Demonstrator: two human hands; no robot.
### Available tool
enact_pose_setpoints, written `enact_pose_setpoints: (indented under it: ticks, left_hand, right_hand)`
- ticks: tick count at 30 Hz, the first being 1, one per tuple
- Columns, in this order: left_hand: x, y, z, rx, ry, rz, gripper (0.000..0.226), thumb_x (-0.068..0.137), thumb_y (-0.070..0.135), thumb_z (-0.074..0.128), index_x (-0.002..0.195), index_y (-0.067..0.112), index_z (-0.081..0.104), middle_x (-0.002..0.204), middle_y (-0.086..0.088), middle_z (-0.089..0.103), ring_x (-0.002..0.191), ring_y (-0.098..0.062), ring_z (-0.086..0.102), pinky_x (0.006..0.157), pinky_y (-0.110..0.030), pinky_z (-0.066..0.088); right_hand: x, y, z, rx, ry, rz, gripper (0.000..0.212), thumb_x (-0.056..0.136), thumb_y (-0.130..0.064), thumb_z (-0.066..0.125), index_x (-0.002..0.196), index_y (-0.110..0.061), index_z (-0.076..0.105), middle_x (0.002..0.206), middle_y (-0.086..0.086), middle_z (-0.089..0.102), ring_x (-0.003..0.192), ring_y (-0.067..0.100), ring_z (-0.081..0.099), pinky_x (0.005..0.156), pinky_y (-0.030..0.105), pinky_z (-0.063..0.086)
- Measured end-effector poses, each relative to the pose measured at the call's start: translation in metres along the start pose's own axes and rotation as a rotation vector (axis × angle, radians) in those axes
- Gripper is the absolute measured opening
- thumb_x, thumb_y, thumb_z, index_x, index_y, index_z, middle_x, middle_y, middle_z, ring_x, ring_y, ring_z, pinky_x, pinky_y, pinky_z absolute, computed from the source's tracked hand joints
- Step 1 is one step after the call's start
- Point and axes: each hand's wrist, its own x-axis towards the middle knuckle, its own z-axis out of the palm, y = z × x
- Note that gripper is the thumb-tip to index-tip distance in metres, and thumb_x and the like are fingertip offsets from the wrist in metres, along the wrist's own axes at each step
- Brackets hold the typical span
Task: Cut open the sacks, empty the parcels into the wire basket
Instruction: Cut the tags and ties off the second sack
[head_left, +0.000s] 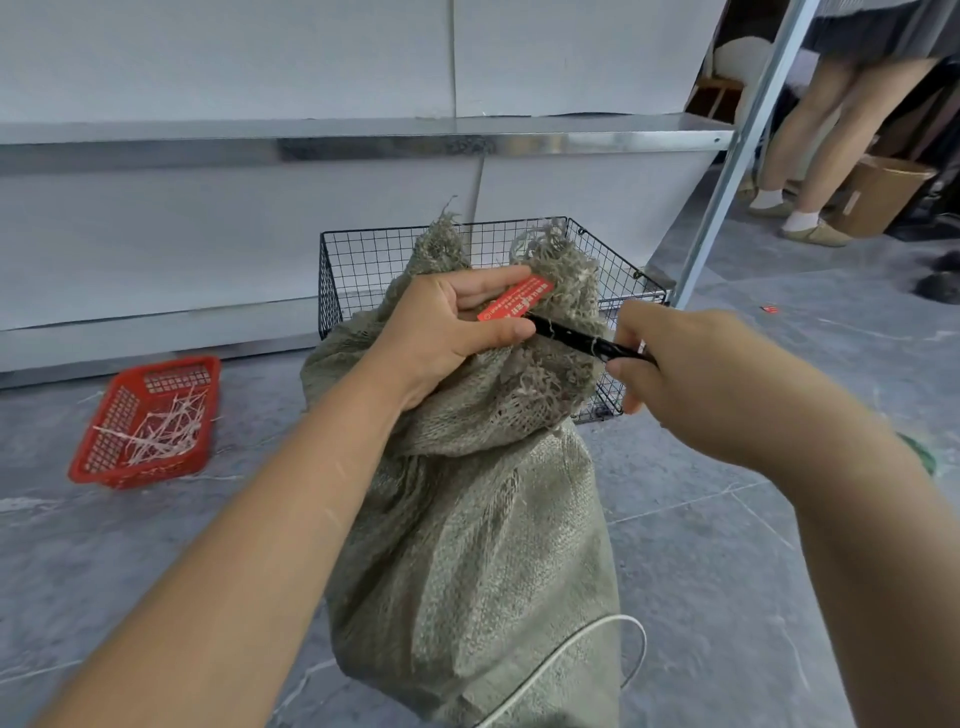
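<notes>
Sack (467, 519) neck between hands (left (447, 322) gripping)

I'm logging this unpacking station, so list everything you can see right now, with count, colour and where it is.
sack: one, grey-green woven, upright on the floor at centre, neck bunched
tag: one, red, at the sack's neck
cutting tool: one, black, pointed at the neck
wire basket: one, black, behind the sack
plastic basket: one, red, on the floor left, holding white strips
shelf: one, metal, along the white wall
cardboard box: one, brown, far right
second person's legs: one pair, far right
cord: one, white, bottom centre
left hand: grips the neck and tag
right hand: holds the cutting tool
</notes>
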Motion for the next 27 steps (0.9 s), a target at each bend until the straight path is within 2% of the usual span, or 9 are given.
enact_pose_setpoints:
  ticks: [1, 3, 5, 8, 11, 14, 17, 24, 27]
  left_hand:
    - [0.000, 0.000, 0.002, -0.006, -0.001, -0.001, 0.059, 0.065, 0.000, 0.073, 0.121, 0.013, 0.058, 0.118, -0.007, 0.064, 0.108, -0.014, 0.062, 0.099, -0.029, 0.047]
    - [-0.001, 0.000, 0.003, -0.011, 0.002, -0.001, 0.057, 0.063, 0.003, 0.074, 0.118, 0.012, 0.061, 0.110, -0.005, 0.067, 0.101, -0.014, 0.064, 0.098, -0.030, 0.048]
    - [0.000, 0.000, 0.001, -0.006, 0.009, 0.001, 0.047, 0.065, 0.002, 0.074, 0.109, 0.015, 0.065, 0.096, 0.001, 0.070, 0.088, -0.008, 0.065, 0.092, -0.024, 0.051]
    - [0.001, -0.002, 0.000, -0.063, 0.002, -0.015, 0.026, 0.070, -0.004, 0.070, 0.086, 0.017, 0.067, 0.067, 0.012, 0.071, 0.065, 0.002, 0.063, 0.073, -0.011, 0.052]
    - [0.000, -0.002, 0.005, -0.043, -0.002, -0.022, 0.015, 0.075, -0.001, 0.067, 0.070, 0.012, 0.062, 0.052, 0.011, 0.067, 0.051, 0.003, 0.060, 0.058, -0.009, 0.050]
    - [0.001, -0.001, 0.009, -0.022, 0.024, -0.004, 0.018, 0.079, 0.004, 0.065, 0.064, 0.010, 0.059, 0.047, 0.012, 0.065, 0.046, 0.006, 0.057, 0.053, -0.007, 0.047]
    - [0.004, 0.000, 0.010, -0.019, 0.038, 0.004, 0.021, 0.080, 0.005, 0.065, 0.061, 0.011, 0.058, 0.046, 0.012, 0.064, 0.045, 0.007, 0.055, 0.052, -0.006, 0.045]
    - [0.007, 0.003, 0.003, -0.047, 0.024, -0.009, 0.020, 0.084, 0.004, 0.059, 0.065, 0.010, 0.056, 0.044, 0.012, 0.063, 0.044, 0.006, 0.056, 0.052, -0.005, 0.044]
    - [0.008, 0.004, 0.005, -0.130, 0.049, -0.030, 0.017, 0.086, 0.004, 0.056, 0.071, 0.012, 0.057, 0.044, 0.011, 0.062, 0.043, 0.006, 0.056, 0.050, -0.006, 0.045]
  right_hand:
    - [0.002, 0.001, 0.002, 0.014, 0.013, -0.013, 0.013, 0.096, -0.027, 0.044, 0.086, -0.018, 0.041, 0.091, 0.008, 0.067, 0.077, 0.029, 0.059, 0.075, 0.042, 0.051]
    - [0.006, 0.003, 0.003, 0.070, 0.036, -0.057, 0.014, 0.096, -0.026, 0.044, 0.084, -0.018, 0.042, 0.087, 0.007, 0.068, 0.073, 0.028, 0.060, 0.073, 0.041, 0.052]
    - [0.009, 0.008, 0.002, 0.185, 0.034, -0.106, 0.018, 0.095, -0.024, 0.046, 0.078, -0.020, 0.043, 0.074, -0.005, 0.069, 0.064, 0.022, 0.061, 0.064, 0.035, 0.051]
    - [0.014, 0.018, 0.007, 0.381, 0.020, -0.170, 0.019, 0.095, -0.018, 0.047, 0.076, -0.018, 0.047, 0.053, -0.018, 0.064, 0.044, 0.007, 0.050, 0.050, 0.028, 0.045]
    - [0.021, 0.026, 0.020, 0.639, 0.037, -0.178, 0.018, 0.095, -0.012, 0.048, 0.077, -0.013, 0.047, 0.055, -0.005, 0.065, 0.044, 0.012, 0.048, 0.042, 0.023, 0.043]
    - [0.024, 0.029, 0.028, 0.782, 0.056, -0.160, 0.018, 0.095, -0.009, 0.048, 0.076, -0.012, 0.046, 0.055, 0.000, 0.063, 0.047, 0.019, 0.046, 0.040, 0.023, 0.041]
    - [0.024, 0.027, 0.032, 0.897, 0.089, -0.150, 0.020, 0.095, -0.006, 0.047, 0.075, -0.012, 0.047, 0.053, 0.000, 0.062, 0.043, 0.017, 0.045, 0.039, 0.023, 0.039]
    - [0.019, 0.011, 0.049, 1.290, 0.031, -0.107, 0.021, 0.095, -0.004, 0.044, 0.075, -0.009, 0.047, 0.054, 0.003, 0.059, 0.040, 0.015, 0.043, 0.039, 0.023, 0.035]
    - [0.015, -0.001, 0.056, 1.335, 0.108, -0.094, 0.021, 0.095, -0.005, 0.044, 0.075, -0.010, 0.048, 0.053, 0.000, 0.059, 0.039, 0.014, 0.043, 0.039, 0.023, 0.035]
